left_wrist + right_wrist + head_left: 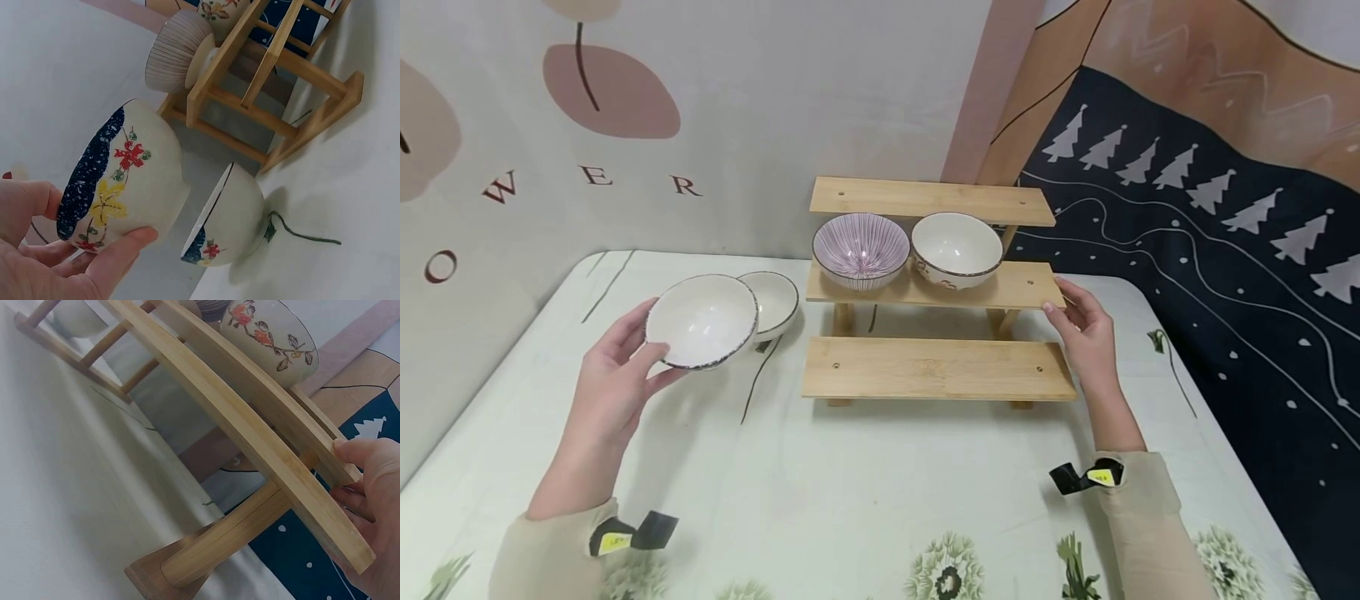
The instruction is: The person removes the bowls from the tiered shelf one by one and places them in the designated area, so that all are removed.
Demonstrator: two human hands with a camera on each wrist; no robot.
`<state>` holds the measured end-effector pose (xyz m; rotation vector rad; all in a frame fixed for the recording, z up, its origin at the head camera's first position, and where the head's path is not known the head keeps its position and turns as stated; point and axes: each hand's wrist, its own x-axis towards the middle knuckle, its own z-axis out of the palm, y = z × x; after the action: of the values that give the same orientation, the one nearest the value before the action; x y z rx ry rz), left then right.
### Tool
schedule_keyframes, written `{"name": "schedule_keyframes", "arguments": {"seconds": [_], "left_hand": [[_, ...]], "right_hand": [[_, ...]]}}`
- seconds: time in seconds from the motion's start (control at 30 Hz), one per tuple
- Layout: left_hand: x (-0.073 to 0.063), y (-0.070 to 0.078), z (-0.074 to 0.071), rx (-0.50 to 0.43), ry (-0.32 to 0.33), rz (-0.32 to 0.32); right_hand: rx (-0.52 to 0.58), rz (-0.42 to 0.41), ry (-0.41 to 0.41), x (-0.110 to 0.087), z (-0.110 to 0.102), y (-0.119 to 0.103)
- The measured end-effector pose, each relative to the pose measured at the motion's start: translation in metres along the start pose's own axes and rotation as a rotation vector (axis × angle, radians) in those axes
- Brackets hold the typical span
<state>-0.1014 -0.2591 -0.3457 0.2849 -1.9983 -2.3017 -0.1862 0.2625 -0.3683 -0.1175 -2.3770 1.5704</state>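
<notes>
My left hand (617, 375) grips a white bowl (703, 321) by its side, thumb at the rim. In the left wrist view this bowl (134, 181) shows a speckled dark blue band and red and yellow flowers. Just behind it a similar white bowl (771, 302) stands on the table. My right hand (1086, 333) pinches the right end of the middle board of a wooden three-tier shelf (940, 367). On that board a purple-striped bowl (861, 250) and a white bowl with red blossoms on its outside (269, 344) sit side by side.
A pale cloth with printed flowers covers the table (850, 483). Behind the shelf hangs a light curtain (760, 150) with lettering. A dark blue cloth with white trees (1210, 217) hangs at the right.
</notes>
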Motion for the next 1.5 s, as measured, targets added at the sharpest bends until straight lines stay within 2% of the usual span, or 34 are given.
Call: {"name": "schedule_keyframes", "arguments": {"seconds": [0.37,0.57,0.8,1.13,1.37,1.5], "left_hand": [[0.009,-0.001,-0.011,-0.127,0.079,0.005],[0.016,0.0,-0.011,-0.125,0.134,-0.021],[0.025,-0.002,-0.01,-0.194,0.209,-0.047],[0.037,-0.008,-0.012,-0.191,0.295,-0.057],[0.044,-0.015,-0.014,-0.161,0.324,-0.087],[0.049,-0.021,-0.017,-0.153,0.332,-0.112]], "right_hand": [[-0.001,-0.002,0.002,0.0,0.0,0.0],[-0.008,0.001,0.004,0.0,0.0,0.001],[-0.008,0.003,0.003,0.001,0.0,0.001],[-0.006,-0.001,0.011,0.001,0.0,0.0],[-0.009,-0.005,0.004,0.0,-0.001,0.0],[-0.001,-0.02,0.005,0.002,-0.002,0.007]]}}
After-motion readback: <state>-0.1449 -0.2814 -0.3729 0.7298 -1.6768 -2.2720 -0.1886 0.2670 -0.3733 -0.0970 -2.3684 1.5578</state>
